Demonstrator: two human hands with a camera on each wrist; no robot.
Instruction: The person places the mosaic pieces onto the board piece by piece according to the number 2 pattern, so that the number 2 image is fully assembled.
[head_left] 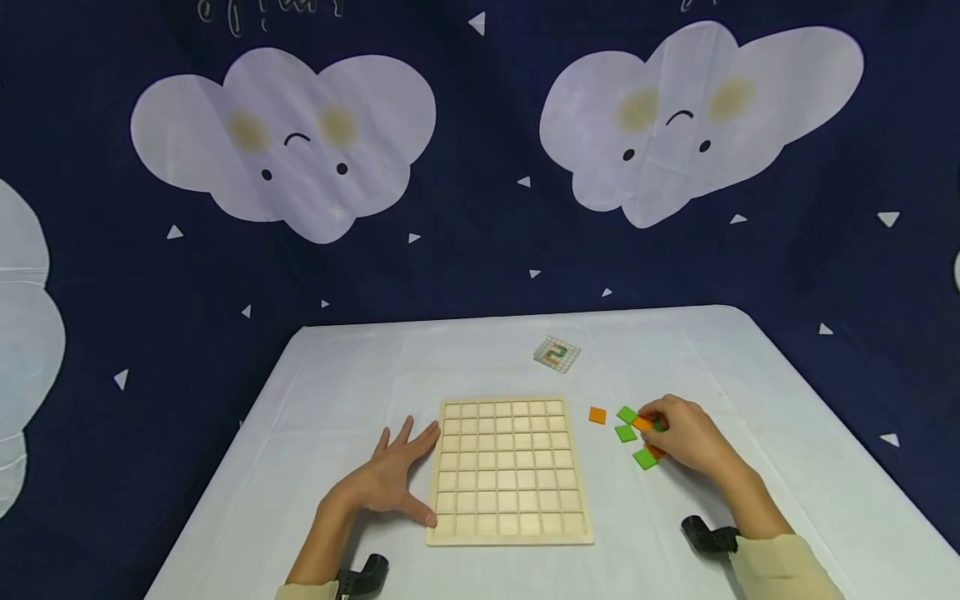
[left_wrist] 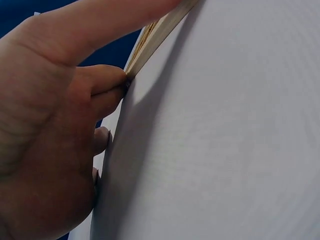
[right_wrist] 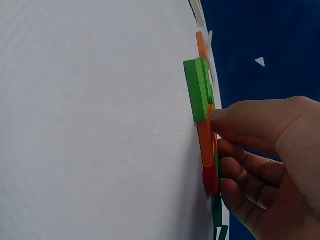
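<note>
A pale wooden grid board [head_left: 510, 471] lies flat on the white table. My left hand [head_left: 393, 475] is spread at its left side, thumb at the near corner and fingertips along the edge; the left wrist view shows the fingers [left_wrist: 107, 82] against the board's side. To the right of the board, my right hand [head_left: 686, 433] pinches an orange square tile [head_left: 642, 423] between thumb and fingers. Around it lie green tiles [head_left: 626, 433], another orange tile [head_left: 597, 415] and a red-orange one [head_left: 655, 451], partly covered by the hand. The right wrist view shows these tiles edge-on, a green one [right_wrist: 196, 90] nearest.
A small card or stack of cards [head_left: 557, 354] with a coloured grid pattern lies beyond the board. Black wrist-worn devices [head_left: 708, 536] sit at both wrists. A dark blue cloth with white clouds [head_left: 285, 142] hangs behind the table [head_left: 360, 367].
</note>
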